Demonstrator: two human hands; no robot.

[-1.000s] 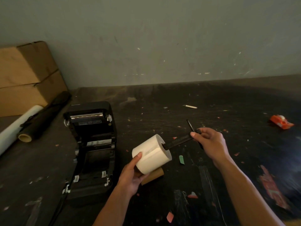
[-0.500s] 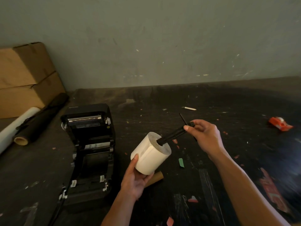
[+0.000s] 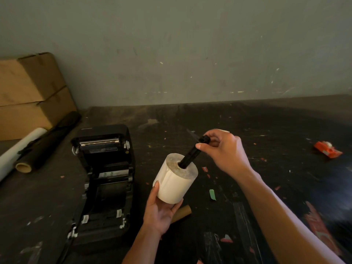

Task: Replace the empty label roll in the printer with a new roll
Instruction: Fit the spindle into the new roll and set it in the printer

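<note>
My left hand (image 3: 159, 208) grips a new white label roll (image 3: 175, 180) from below, its open core tilted up and to the right. My right hand (image 3: 222, 151) pinches the top of a black spindle (image 3: 192, 151) whose lower end sits inside the roll's core. The black label printer (image 3: 103, 174) stands open to the left of the roll, lid tipped back and roll bay bare. A brown cardboard core (image 3: 182, 215), the empty roll, lies on the table just behind my left hand, partly hidden by it.
Cardboard boxes (image 3: 30, 92) are stacked at the back left, with a white roll (image 3: 17, 151) and a black roll (image 3: 47, 141) lying in front of them. An orange tape dispenser (image 3: 327, 150) sits far right. Paper scraps litter the dark table (image 3: 266, 130).
The roll has tipped more upright and risen slightly. My right hand has swung the spindle steeper and pushed it deeper into the core.
</note>
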